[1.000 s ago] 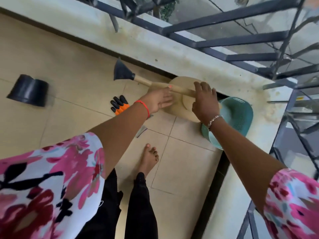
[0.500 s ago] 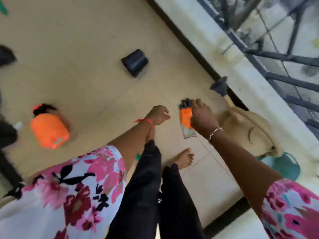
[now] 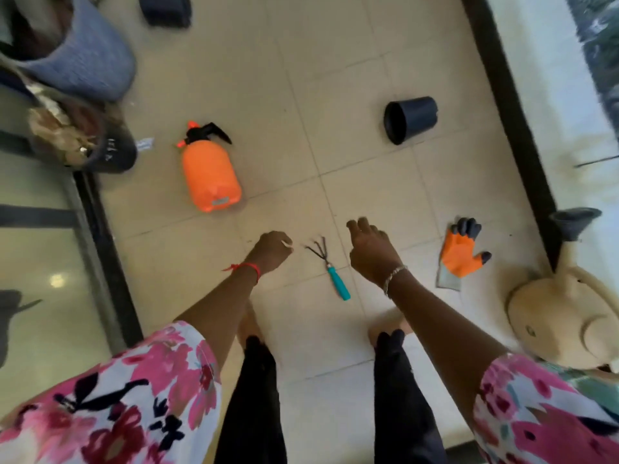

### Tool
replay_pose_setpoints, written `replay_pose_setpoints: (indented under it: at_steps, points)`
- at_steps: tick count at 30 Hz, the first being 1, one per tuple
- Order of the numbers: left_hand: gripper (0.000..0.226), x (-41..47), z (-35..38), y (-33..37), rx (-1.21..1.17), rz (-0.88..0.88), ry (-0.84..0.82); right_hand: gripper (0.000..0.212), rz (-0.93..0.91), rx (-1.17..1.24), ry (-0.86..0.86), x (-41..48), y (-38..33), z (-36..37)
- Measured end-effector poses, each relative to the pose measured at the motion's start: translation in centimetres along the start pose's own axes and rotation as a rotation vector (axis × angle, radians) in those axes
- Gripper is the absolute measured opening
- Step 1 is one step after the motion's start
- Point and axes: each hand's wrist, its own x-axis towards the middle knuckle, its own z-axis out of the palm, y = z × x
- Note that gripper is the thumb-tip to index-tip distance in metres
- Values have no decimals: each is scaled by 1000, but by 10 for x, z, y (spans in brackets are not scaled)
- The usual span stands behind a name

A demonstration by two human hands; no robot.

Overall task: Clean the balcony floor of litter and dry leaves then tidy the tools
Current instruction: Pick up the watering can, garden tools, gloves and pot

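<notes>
The left grip (image 3: 273,251) was curled empty and the right grip (image 3: 368,252) hung slack (empty too), flanking the rake (image 3: 330,268).

left grip (image 3: 273,251) curled | right grip (image 3: 370,252) loose | hand rake (image 3: 330,266) on floor between them

A teal-handled hand rake (image 3: 330,266) lies on the tiled floor (image 3: 368,182) before you, tines pointing away. To its left sits an orange spray bottle (image 3: 209,175), to its right an orange-and-black glove (image 3: 460,254).
</notes>
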Motion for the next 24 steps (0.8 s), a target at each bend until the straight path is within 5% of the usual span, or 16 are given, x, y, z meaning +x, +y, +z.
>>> replay_pose_setpoints:
  at_steps: [8, 18, 24]
  points:
    - [22, -41, -109, -79, -74, 122, 5, 35, 422, 717, 142, 22, -139, 12]
    - [31, 25, -228, -116, -298, -76, 208, 27, 448, 798, 158, 126, -210, -46]
    - [35, 111, -278, -124, -415, -188, 196, 34, 404, 628, -29, 219, -225, -58]
